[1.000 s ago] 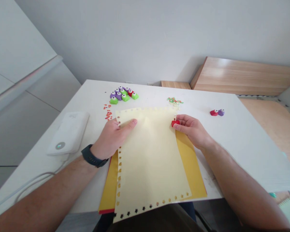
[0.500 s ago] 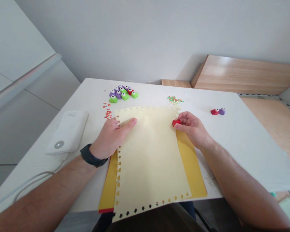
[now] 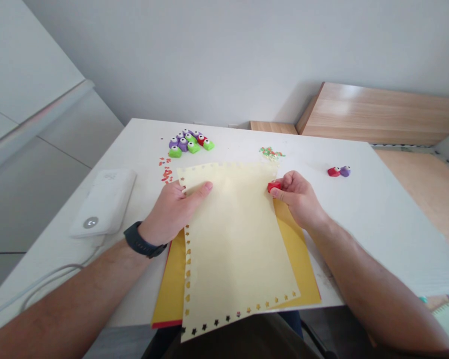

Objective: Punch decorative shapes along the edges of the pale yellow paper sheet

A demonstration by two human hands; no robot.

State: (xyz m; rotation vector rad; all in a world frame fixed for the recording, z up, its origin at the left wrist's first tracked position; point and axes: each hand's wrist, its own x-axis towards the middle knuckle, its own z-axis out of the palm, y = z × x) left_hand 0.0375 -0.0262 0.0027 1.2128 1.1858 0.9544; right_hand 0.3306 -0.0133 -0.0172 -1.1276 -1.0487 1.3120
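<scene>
A pale cream sheet of paper (image 3: 239, 239) lies over a yellow sheet (image 3: 295, 249), its lower edge hanging past the table's front. Star and other small shapes are punched along its left and bottom edges. My left hand (image 3: 175, 207) grips its upper left side, thumb on top and the fingers hidden beneath. At the upper right edge, my right hand (image 3: 295, 197) pinches a small red craft punch (image 3: 274, 186) between thumb and fingers. The punch meets the paper's edge; whether the paper sits in its slot I cannot tell.
Several purple, green and red punches (image 3: 190, 142) cluster at the back left, near red paper bits (image 3: 167, 174). Green and orange bits (image 3: 271, 152) lie at the back. Two punches (image 3: 339, 171) stand right. A white power bank (image 3: 105, 202) with a cable is left.
The cream sheet's lower part has swung slightly to the right. The red punch and my right hand have shifted very little, while my left hand keeps its hold.
</scene>
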